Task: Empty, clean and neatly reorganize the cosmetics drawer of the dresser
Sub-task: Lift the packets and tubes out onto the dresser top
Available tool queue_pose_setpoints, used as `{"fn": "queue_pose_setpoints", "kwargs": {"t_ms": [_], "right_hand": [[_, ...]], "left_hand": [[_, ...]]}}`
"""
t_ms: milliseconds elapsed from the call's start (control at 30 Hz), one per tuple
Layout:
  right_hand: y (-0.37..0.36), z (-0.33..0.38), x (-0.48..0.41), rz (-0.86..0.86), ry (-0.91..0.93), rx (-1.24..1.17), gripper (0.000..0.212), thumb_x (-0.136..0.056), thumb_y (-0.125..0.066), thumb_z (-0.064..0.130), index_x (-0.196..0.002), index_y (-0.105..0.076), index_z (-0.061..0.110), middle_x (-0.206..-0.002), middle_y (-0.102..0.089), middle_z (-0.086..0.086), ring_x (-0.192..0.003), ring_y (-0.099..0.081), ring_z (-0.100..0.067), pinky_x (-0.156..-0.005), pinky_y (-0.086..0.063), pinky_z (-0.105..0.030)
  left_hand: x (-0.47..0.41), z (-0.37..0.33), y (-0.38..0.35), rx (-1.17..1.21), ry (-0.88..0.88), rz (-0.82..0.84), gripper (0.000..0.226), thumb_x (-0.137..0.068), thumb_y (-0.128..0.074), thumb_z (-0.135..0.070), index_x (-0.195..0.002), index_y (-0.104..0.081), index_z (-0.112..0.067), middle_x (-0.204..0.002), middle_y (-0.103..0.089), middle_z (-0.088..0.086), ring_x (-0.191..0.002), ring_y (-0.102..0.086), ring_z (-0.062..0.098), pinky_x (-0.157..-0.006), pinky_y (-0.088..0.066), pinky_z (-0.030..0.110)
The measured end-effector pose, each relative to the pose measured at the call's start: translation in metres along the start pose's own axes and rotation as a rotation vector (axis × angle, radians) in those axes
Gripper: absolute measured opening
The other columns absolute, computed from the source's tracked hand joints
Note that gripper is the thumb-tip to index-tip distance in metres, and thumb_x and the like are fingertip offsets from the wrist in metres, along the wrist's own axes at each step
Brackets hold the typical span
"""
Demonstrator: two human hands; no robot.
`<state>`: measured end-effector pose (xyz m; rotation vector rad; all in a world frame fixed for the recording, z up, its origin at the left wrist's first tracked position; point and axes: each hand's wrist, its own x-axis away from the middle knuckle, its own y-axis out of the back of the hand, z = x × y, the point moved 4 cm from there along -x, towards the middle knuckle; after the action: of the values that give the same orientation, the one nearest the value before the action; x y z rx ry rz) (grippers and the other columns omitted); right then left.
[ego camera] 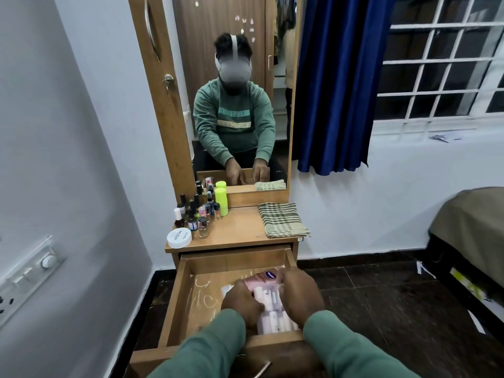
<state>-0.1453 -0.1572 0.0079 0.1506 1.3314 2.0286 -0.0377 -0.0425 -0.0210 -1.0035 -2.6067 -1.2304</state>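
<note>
Both hands are down in the open drawer (177, 296), left hand (241, 301) and right hand (300, 293) flanking the pale tubes (270, 298) bunched in its right half, which lie lengthwise front to back between bent fingers, though whether either hand truly grips one, I can't tell.

Drawer (177, 301): wood, pulled well out below the dresser top (240, 233); L half of floor bare, w/ white scribbles.
Pale tubes (268, 298): white/pink, lying flat, bunched at R side nr front wall (partly covered).
Pink pack (266, 276): purple oval label, lying just behind tubes.
Small bottles (200, 214): upright, clustered at back-L of top.
Green bottle (221, 200): neon, upright, just R of cluster.
White jar (179, 238): round, lid up, front-L corner.
Cloth (282, 219): checked green/beige, folded flat, R side of top.
</note>
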Motion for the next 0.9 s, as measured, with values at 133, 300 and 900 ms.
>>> {"fn": "queue_pose_setpoints", "kwargs": {"t_ms": [133,300,900], "right_hand": [[0.001,-0.001,0.001,0.012,-0.01,0.005,0.027,-0.095,-0.056,-0.001,-0.11,-0.073,0.014,-0.109,-0.071,-0.006,-0.096,-0.066,-0.021,-0.079,-0.048,-0.024],[0.0,-0.001,0.0,0.041,-0.026,-0.002,0.028,-0.094,-0.055,-0.002,-0.109,-0.073,0.012,-0.108,-0.071,-0.007,-0.096,-0.066,-0.021,-0.076,-0.045,-0.02],[0.014,-0.008,-0.016,-0.049,-0.462,-0.908,0.008,-0.089,-0.078,0.009,-0.095,-0.075,0.012,-0.089,-0.079,-0.008,-0.083,-0.077,-0.026,-0.076,-0.065,-0.049]], "left_hand": [[-0.007,0.004,-0.007,0.025,0.023,0.01,0.046,-0.077,-0.084,-0.024,-0.112,-0.053,-0.018,-0.109,-0.071,0.008,-0.098,-0.072,0.031,-0.085,-0.063,0.044],[-0.012,0.009,-0.011,0.159,0.036,0.063,0.025,-0.082,-0.083,-0.015,-0.095,-0.062,-0.013,-0.098,-0.075,0.012,-0.09,-0.074,0.031,-0.086,-0.063,0.047],[0.012,-0.025,0.08,0.722,-0.013,0.015,0.022,-0.093,-0.07,0.002,-0.113,-0.06,0.002,-0.1,-0.077,0.021,-0.09,-0.073,0.033,-0.069,-0.059,0.037]]}}
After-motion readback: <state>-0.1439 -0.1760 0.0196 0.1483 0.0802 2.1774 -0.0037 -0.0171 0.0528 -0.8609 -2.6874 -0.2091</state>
